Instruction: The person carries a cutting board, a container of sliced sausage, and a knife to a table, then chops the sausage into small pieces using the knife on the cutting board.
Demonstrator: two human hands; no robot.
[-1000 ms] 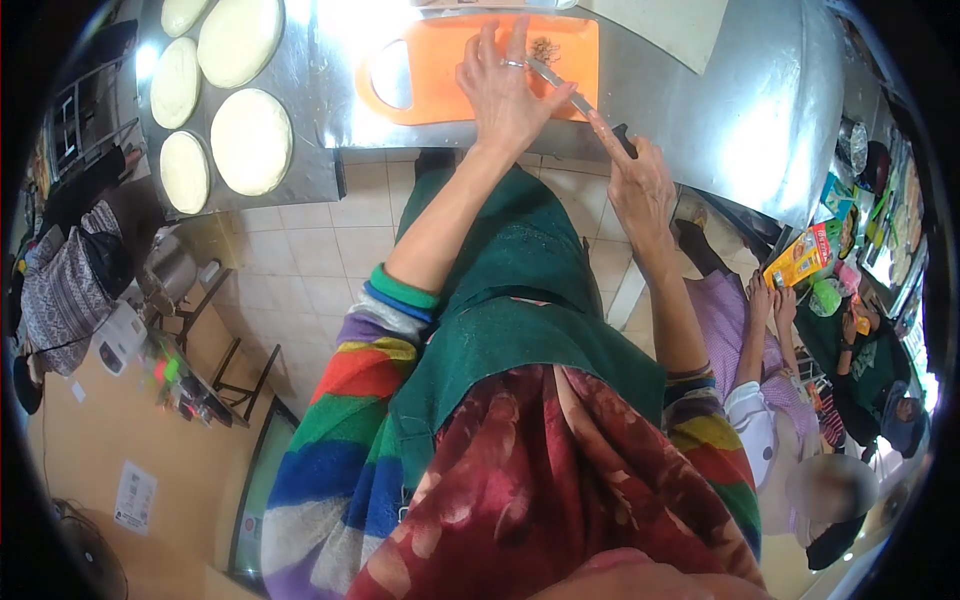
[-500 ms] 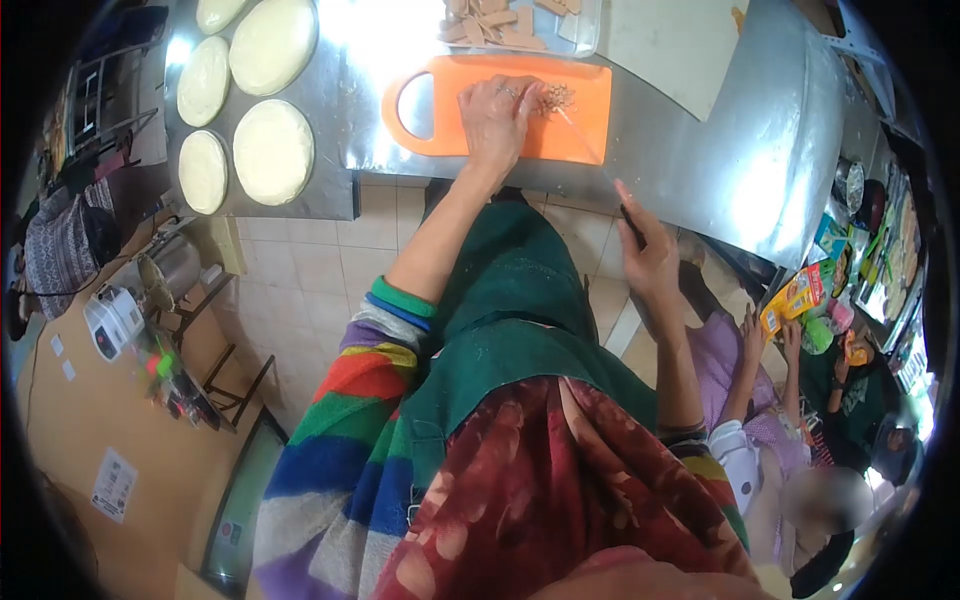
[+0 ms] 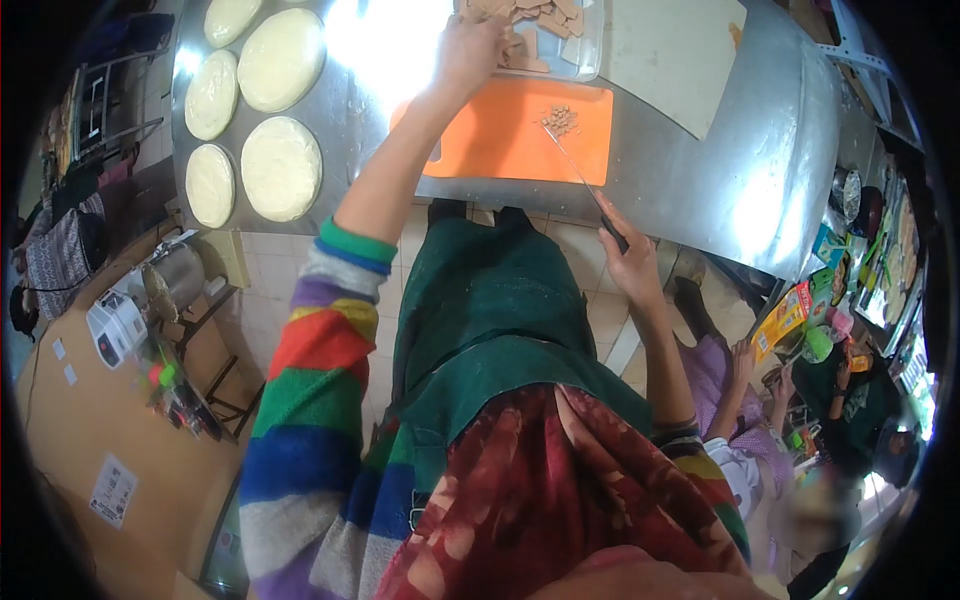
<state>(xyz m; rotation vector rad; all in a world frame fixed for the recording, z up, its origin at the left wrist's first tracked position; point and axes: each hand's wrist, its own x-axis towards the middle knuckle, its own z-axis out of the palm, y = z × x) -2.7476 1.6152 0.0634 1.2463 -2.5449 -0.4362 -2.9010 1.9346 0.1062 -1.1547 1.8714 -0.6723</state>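
My left hand reaches into a clear plastic container at the top of the view, over flat brown pieces. Its fingers are bent and their tips are hidden, so I cannot tell whether they grip a piece. In my right hand is a knife with a dark handle, held near the table's front edge. The blade slants across an orange cutting board, its tip beside a small heap of chopped brown bits.
Several round, pale, flat dough discs lie on the metal table at the left. A whitish board rests right of the container. Another person's hands are at the right, near a yellow packet.
My left hand has left the chopped bits on the orange board and moved up and left into the container. My right hand has drawn the knife slightly down and left.
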